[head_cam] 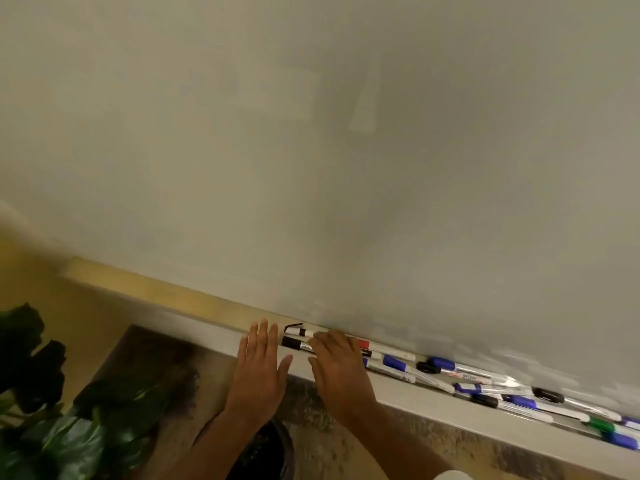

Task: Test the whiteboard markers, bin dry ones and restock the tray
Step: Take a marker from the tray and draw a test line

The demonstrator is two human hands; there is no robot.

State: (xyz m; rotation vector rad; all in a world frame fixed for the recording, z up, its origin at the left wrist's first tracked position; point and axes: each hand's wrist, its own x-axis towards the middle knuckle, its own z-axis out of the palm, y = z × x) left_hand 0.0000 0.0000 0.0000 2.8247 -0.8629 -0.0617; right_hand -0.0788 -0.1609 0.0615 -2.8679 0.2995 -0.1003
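Two hands at the bottom centre of the frame, both at the left end of the tray (415, 396), which runs along the foot of the whiteboard (311, 150) towards the lower right. My left hand (259, 372) is flat, fingers straight and spread, holding nothing, hovering at the tray's front lip. My right hand (341, 370) lies over the first few markers, fingers lightly bent. Can't tell if it pinches one or only rests on them.

Markers (474, 374) are loose in the tray, heaped and crossing: a black-capped marker (293, 342) poking out left of my right hand, a red cap (363, 342) just past it, blue caps, and a green marker (602, 424) at the far lower right. There's a short black stroke (293, 326) on the board just above the black one. Bin (268, 448) is below my wrists, plant (86, 427) at the lower left.

Risks, as I judge them:
- Sweeping the pile could roll a good marker over the lip into the bin right underneath.
- Tested and untested ones could mix, since they all sit in one heap.
- A loose cap could pop off if I drag them.

Writing: the barrels carry printed labels, too blurred to read. No brand legible.
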